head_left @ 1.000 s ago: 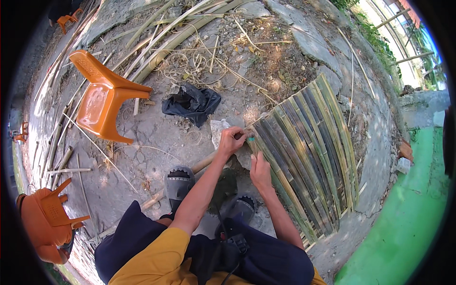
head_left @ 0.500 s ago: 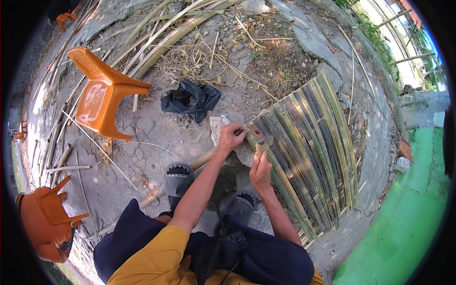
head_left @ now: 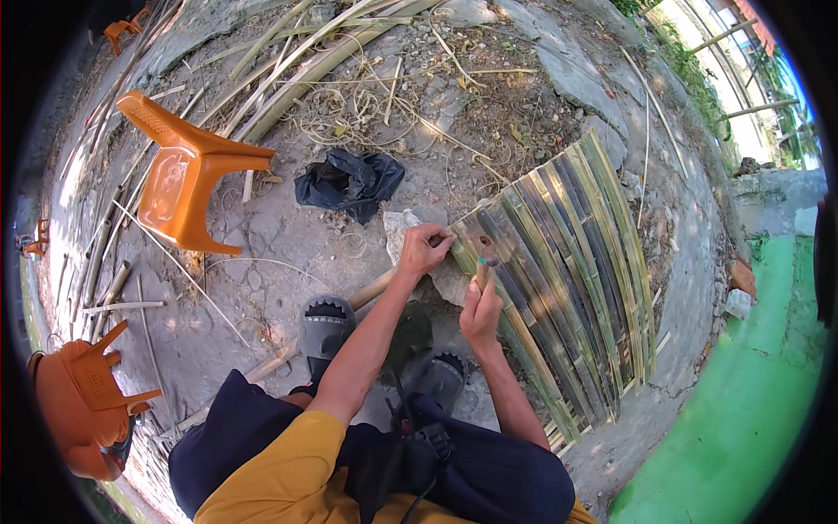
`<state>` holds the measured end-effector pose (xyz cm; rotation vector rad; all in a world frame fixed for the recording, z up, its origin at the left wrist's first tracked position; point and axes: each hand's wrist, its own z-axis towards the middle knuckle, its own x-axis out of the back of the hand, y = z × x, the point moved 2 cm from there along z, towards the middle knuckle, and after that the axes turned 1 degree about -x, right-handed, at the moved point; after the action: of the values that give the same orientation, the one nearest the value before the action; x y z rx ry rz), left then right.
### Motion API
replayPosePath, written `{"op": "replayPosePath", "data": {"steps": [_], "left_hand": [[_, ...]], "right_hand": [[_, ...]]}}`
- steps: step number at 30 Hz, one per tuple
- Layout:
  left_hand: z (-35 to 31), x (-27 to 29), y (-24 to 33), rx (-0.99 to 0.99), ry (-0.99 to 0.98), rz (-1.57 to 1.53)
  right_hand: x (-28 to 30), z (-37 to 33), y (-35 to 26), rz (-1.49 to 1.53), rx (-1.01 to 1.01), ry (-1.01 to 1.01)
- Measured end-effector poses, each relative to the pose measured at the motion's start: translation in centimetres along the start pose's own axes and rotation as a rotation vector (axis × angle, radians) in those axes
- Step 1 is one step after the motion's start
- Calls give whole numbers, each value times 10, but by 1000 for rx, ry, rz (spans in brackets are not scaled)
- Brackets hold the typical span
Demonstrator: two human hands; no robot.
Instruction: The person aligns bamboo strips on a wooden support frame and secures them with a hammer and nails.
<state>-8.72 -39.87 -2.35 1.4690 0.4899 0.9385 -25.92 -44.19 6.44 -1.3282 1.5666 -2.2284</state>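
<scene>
My right hand (head_left: 480,313) is closed round the light wooden handle of a hammer (head_left: 483,272), whose head, partly smeared, is over the near corner of a bamboo slat panel (head_left: 559,253). Dark and green-yellow slats lie side by side in this panel, fanning out to the right. At the same corner my left hand (head_left: 424,247) pinches with thumb and fingertips at the slat ends. Whatever is between those fingers is too small to make out. Under the corner, a pale stone (head_left: 401,231) and another stone (head_left: 449,284) show on the ground.
A black plastic bag (head_left: 349,183) lies ahead of my left hand. An orange plastic chair (head_left: 179,188) stands to the left; another person sits at lower left by an orange chair (head_left: 96,375). Long bamboo strips (head_left: 297,92) lie at the back, and a green-painted surface (head_left: 724,410) runs along the right.
The hammer and my right hand have shifted slightly, with the head a little lower and to the right. My left hand keeps its pinch at the panel's corner.
</scene>
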Motion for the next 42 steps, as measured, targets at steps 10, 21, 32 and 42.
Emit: {"op": "replayPosePath", "data": {"steps": [10, 21, 32, 42], "left_hand": [[0, 0, -5, -27, -12, 19], [1, 1, -5, -38, -14, 47], [1, 0, -6, -25, 16, 17], [1, -2, -2, -140, 66, 16]], "right_hand": [[-12, -6, 28, -38, -87, -55], [-16, 4, 29, -60, -91, -119], [0, 9, 4, -38, -21, -40], [-12, -1, 19, -57, -50, -97]]}}
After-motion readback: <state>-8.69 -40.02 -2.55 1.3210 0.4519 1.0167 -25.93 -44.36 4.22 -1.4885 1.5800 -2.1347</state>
